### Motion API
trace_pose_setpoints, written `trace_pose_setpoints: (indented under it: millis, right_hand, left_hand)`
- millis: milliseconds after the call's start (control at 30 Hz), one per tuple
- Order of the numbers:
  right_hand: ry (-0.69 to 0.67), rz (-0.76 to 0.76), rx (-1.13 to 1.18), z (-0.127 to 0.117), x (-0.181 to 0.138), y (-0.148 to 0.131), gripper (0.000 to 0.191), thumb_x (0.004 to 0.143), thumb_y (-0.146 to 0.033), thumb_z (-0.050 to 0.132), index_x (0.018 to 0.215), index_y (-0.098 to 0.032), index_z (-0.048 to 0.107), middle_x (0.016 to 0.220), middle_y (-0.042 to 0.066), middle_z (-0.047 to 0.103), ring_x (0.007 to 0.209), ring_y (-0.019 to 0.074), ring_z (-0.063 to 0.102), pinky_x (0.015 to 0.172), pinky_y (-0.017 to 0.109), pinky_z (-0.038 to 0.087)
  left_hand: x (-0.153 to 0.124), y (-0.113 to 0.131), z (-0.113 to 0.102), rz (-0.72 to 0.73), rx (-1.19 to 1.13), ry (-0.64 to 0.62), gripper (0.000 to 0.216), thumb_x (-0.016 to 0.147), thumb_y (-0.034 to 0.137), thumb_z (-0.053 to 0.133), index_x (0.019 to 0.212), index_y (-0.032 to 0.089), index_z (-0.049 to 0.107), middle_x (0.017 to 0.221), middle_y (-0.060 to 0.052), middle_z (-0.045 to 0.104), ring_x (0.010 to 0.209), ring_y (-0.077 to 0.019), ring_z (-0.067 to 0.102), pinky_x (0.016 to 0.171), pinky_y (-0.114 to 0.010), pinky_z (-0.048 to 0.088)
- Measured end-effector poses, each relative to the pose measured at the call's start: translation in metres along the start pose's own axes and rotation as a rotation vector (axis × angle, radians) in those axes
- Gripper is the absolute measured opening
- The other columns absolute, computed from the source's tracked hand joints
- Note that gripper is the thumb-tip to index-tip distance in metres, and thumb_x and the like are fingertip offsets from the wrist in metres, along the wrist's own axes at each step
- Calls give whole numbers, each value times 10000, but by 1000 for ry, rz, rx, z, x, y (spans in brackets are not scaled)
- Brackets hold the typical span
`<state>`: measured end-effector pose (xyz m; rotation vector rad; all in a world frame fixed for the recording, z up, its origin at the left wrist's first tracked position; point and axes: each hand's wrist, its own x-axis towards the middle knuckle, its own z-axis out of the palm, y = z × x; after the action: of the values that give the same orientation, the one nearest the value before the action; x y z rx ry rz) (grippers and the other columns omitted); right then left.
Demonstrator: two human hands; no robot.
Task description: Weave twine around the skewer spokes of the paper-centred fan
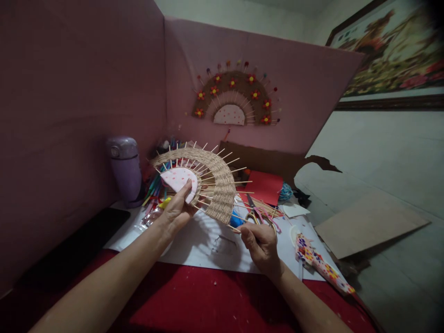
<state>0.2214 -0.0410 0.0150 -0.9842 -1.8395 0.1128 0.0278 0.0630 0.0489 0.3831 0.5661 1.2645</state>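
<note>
A half-round woven fan piece (218, 185) of tan cord wound over thin wooden sticks is held up above the table. My left hand (176, 210) is closed on its pink dotted centre (176, 178), thumb on the front. My right hand (260, 243) is pinched on the lowest stick or cord end at the fan's bottom edge; what it grips is too thin to make out. A finished fan (234, 99) with red flowers hangs on the pink wall behind.
A purple bottle (125, 169) stands at the left by coloured strips (154, 187). Scissors (258, 215), loose sticks, red paper (265, 186) and a patterned glue gun (321, 263) lie on white sheets over a red cloth (208, 300). A black phone (83, 240) lies left.
</note>
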Motion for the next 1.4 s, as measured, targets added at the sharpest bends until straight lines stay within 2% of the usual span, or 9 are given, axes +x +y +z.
trace_pose_setpoints:
  millis: [233, 500, 800, 967, 1133, 1400]
  right_hand:
    - [21, -3, 28, 0, -1, 1, 321, 865, -245, 452, 569, -175, 552, 493, -18, 475, 434, 86, 427, 452, 226, 316]
    - [27, 32, 118, 1, -4, 4, 319, 897, -279, 407, 757, -179, 676, 483, -22, 486, 441, 100, 473, 466, 228, 354]
    - [61, -52, 100, 4, -3, 2, 231, 862, -202, 472, 762, -165, 677, 473, -26, 493, 417, 87, 456, 447, 225, 345]
    - [75, -73, 57, 4, -3, 1, 174, 829, -159, 525, 733, -155, 670, 497, -22, 499, 433, 81, 444, 442, 220, 320]
    - [123, -11, 98, 5, -5, 6, 165, 841, -155, 508, 778, -164, 660, 482, -45, 463, 407, 70, 419, 434, 208, 320]
    - [97, 69, 142, 6, -9, 11, 179, 876, -177, 450, 847, -190, 626, 498, -54, 440, 429, 74, 418, 447, 208, 313]
  left_hand:
    - [3, -1, -3, 5, 20, -18, 117, 807, 169, 574, 903, 120, 620, 728, -72, 671, 540, -149, 619, 468, -255, 526]
    - [1, -2, 0, 1, 33, -25, 101, 807, 168, 571, 878, 118, 623, 703, -65, 663, 519, -149, 607, 448, -258, 508]
    - [3, 2, 0, 12, -104, -26, 164, 833, 178, 546, 971, 114, 609, 789, -93, 682, 648, -167, 647, 580, -279, 559]
    - [4, 3, -1, 11, -127, -33, 179, 846, 181, 526, 991, 103, 596, 824, -105, 685, 687, -183, 654, 601, -298, 566]
    - [7, 3, -4, 14, -98, -53, 170, 837, 179, 537, 968, 103, 615, 765, -85, 676, 577, -147, 621, 613, -313, 569]
    - [9, 3, -7, -1, -83, -29, 168, 801, 158, 586, 959, 118, 627, 761, -84, 674, 598, -152, 628, 552, -273, 552]
